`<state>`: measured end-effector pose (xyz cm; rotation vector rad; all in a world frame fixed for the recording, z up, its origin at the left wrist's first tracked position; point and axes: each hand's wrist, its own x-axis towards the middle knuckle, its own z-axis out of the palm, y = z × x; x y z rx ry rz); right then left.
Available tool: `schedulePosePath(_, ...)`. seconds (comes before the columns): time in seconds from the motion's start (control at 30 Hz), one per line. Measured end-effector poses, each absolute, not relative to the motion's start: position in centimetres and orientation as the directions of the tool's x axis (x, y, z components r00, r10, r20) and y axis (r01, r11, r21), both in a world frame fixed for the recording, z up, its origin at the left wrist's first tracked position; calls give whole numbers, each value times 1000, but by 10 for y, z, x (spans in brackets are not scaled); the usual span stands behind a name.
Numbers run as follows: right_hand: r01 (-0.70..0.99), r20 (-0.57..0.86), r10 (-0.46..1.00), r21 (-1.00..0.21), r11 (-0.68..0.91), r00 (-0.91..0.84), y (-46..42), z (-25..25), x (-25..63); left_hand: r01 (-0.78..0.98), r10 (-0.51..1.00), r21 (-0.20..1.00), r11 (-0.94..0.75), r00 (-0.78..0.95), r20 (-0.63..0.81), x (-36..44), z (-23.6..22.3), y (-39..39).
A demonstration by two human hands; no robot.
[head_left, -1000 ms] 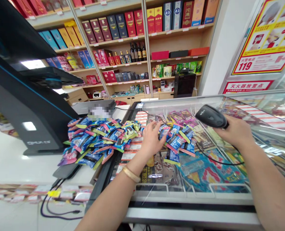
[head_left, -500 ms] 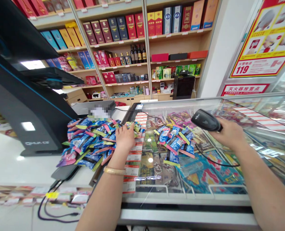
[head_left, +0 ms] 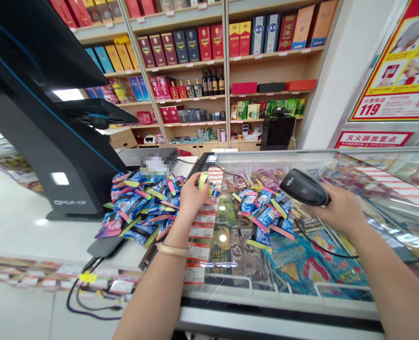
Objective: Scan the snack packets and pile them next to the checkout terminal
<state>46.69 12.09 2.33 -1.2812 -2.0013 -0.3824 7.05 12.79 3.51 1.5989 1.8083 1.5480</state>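
Observation:
My left hand (head_left: 194, 193) is closed on a small snack packet (head_left: 203, 180), whose yellow-green end shows above the fingers. Just left of that hand lies a big heap of blue, pink and yellow-green snack packets (head_left: 138, 208) on the white counter. In my right hand (head_left: 340, 208) is a black barcode scanner (head_left: 304, 187), its head facing left. A smaller pile of the same packets (head_left: 266, 212) rests on the glass freezer top, below and left of the scanner. The scanner's cable (head_left: 322, 248) curves across the glass.
A dark checkout terminal (head_left: 85, 165) stands on the white counter (head_left: 67, 241) at left. Bagged goods show through the freezer's glass lid (head_left: 226, 278). Price labels (head_left: 199, 250) line its left side. Shelves of boxes and bottles (head_left: 188, 66) stand behind.
My left hand has lifted slightly from the heap's right edge with a packet in its fingers. My right hand still holds the scanner. The whole view has shifted a little.

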Motion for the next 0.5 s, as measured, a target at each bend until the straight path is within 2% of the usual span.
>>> schedulePosePath(0.07,843,704,655,-153,516,-274,117,25,460,177,838,951,-255,-450,308,78,39,129)
schedulePosePath(0.1,820,704,648,-167,547,-289,115,25,456,-13,852,966,-258,-475,221,82,41,129)
schedulePosePath(0.17,771,708,631,-195,607,-318,112,26,449,-336,894,920,-201,-446,33,89,45,127)
schedulePosePath(0.23,732,710,614,-207,649,-344,108,27,443,-524,933,842,-124,-350,-80,96,46,125)
schedulePosePath(0.3,705,712,600,-209,677,-365,104,29,436,-576,958,812,-90,-272,-86,103,43,124)
schedulePosePath(0.37,679,711,588,-214,703,-385,100,31,429,-535,972,836,-120,-235,-11,111,37,122)
schedulePosePath(0.5,626,698,592,-262,734,-403,91,36,415,-280,948,914,-294,-207,242,127,19,122)
